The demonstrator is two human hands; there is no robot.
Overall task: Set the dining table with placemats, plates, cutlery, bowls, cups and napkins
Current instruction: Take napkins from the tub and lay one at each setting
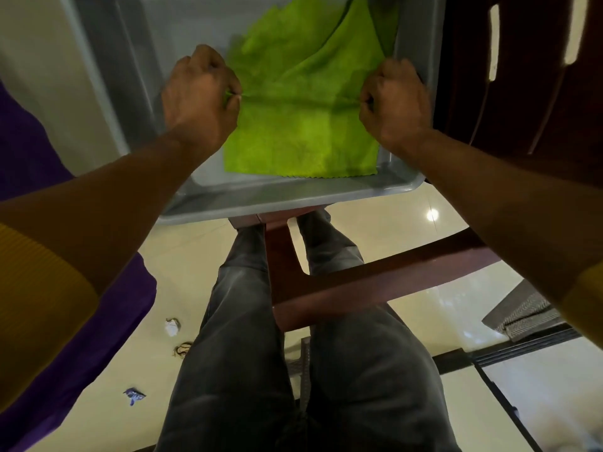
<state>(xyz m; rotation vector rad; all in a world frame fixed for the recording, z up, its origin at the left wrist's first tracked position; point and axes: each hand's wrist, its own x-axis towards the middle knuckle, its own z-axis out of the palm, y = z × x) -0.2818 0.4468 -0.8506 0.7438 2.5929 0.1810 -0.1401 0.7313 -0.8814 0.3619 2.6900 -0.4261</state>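
A bright green cloth napkin [300,135] hangs stretched between both hands over a grey plastic tub [287,199]. My left hand [199,96] pinches its left corner and my right hand [393,102] pinches its right corner, so the top edge is pulled taut. The napkin's lower edge hangs down inside the tub near the front wall. More green cloth [313,44] lies crumpled in the tub behind it.
The tub rests on a dark red-brown wooden chair [359,282], whose back [522,76] rises at the right. A purple cloth [39,337] hangs at the left. A grey patterned mat [522,318] and small scraps [173,326] lie on the cream tiled floor.
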